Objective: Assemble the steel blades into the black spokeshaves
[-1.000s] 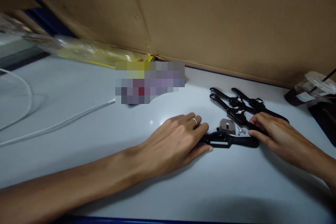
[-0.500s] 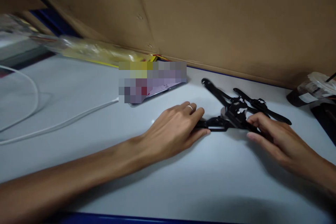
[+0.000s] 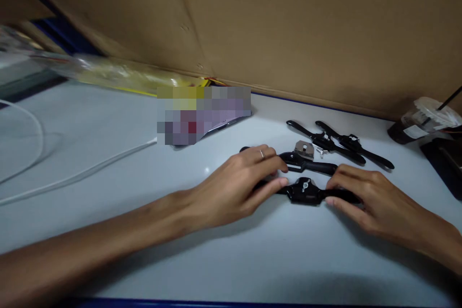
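Nearest me lies a black two-handled tool (image 3: pixel 305 192) with a silver screw at its middle. My left hand (image 3: pixel 240 183), wearing a ring, closes round its left handle, and my right hand (image 3: pixel 371 197) pinches its right handle. Just behind is a black tool frame (image 3: pixel 296 161) with an open slot; the left hand's fingers partly cover it. A loose metal blade (image 3: pixel 304 149) and small silver screws (image 3: pixel 320 152) rest beyond that frame. Farther back, a black tool (image 3: pixel 325 141) and another like it (image 3: pixel 352 143) lie side by side at a slant.
At the right are a plastic cup with dark drink (image 3: pixel 415 122) and a dark flat object (image 3: pixel 442 163). A partly pixelated phone-like object (image 3: pixel 216 120) sits behind my left hand, with a white cable (image 3: pixel 108 160) to its left. Yellow packaging (image 3: pixel 133 74) lies along the cardboard wall (image 3: pixel 306 33).
The tool in my right hand has come down toward me and lies level, with my left hand now on its other handle. The frame, blade and screws behind are uncovered.
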Action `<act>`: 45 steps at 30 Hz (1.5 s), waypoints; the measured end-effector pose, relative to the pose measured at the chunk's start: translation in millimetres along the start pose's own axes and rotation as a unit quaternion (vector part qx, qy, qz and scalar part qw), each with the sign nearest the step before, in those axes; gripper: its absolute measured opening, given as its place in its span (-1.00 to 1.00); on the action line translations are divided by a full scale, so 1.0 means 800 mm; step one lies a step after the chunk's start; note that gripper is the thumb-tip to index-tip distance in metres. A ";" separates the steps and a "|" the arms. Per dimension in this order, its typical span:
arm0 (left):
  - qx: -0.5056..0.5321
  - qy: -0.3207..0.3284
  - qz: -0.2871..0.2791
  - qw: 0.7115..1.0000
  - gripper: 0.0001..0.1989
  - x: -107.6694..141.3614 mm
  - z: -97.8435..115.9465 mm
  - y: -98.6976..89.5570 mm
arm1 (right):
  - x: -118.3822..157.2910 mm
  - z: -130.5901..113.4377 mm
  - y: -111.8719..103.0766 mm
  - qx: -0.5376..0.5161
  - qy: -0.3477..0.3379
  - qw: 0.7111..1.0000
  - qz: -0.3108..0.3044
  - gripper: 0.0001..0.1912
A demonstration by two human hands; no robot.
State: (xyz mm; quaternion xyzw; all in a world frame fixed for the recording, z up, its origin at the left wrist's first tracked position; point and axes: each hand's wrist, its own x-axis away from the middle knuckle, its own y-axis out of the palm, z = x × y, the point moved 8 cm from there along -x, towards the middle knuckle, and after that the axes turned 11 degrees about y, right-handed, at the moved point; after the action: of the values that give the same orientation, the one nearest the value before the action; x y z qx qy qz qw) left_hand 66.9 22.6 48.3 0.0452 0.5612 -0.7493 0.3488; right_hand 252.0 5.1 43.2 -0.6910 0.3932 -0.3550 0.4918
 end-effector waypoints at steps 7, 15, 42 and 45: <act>-0.124 0.075 -0.105 0.984 -0.64 0.009 0.026 0.035 | -0.008 -0.009 -0.007 0.055 -0.015 0.985 0.165 -0.65; -0.134 0.078 -0.092 0.984 -0.77 0.009 0.060 0.044 | 0.006 -0.060 0.008 0.033 -0.065 0.983 0.168 -0.66; -0.129 0.117 -0.168 0.970 -0.80 0.008 0.049 0.047 | 0.008 -0.056 0.010 0.002 -0.121 0.986 0.113 -0.75; -0.125 0.124 -0.173 0.969 -0.79 0.008 0.048 0.046 | 0.014 -0.061 0.002 -0.028 -0.177 0.977 0.117 -0.63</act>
State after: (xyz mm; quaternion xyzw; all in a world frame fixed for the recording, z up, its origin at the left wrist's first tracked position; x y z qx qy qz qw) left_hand 95.5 -18.9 29.7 -0.0036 0.6884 -0.7107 0.1449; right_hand 213.7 -24.8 55.7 -0.7056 0.3879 -0.1562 0.5721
